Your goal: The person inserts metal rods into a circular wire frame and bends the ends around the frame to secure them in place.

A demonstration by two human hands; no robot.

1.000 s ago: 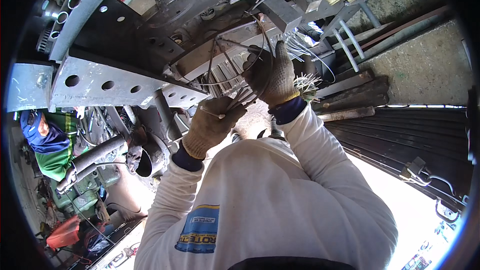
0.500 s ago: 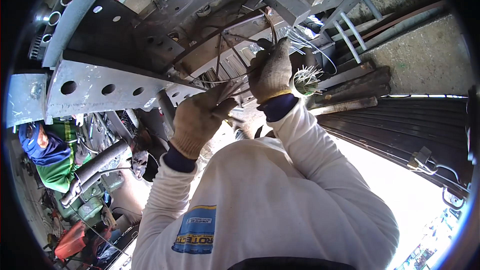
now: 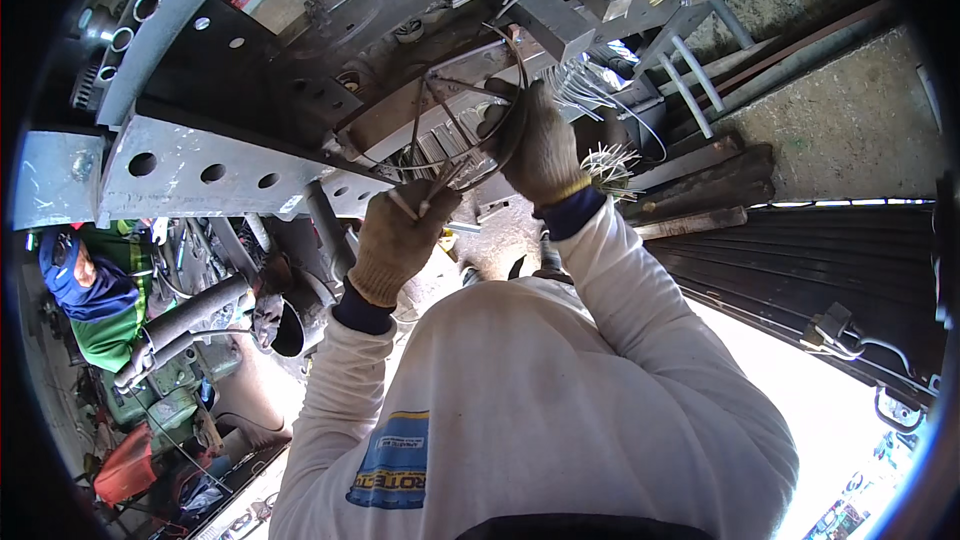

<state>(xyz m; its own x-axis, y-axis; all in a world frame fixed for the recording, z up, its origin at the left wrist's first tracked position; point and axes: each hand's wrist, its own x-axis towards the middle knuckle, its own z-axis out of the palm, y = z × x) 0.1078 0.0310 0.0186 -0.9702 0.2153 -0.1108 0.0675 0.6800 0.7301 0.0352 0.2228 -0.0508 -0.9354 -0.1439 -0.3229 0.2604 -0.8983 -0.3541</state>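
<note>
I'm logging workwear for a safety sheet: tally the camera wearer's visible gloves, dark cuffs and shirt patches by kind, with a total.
Gloves: 2 (left glove, right glove)
Dark cuffs: 2 (left cuff, right cuff)
Shirt patches: 1 (blue patch)
Total: 5

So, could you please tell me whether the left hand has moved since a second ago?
Yes: judged against the holed beam, the left hand has shifted slightly leftward, nearer the beam in the picture.
</note>
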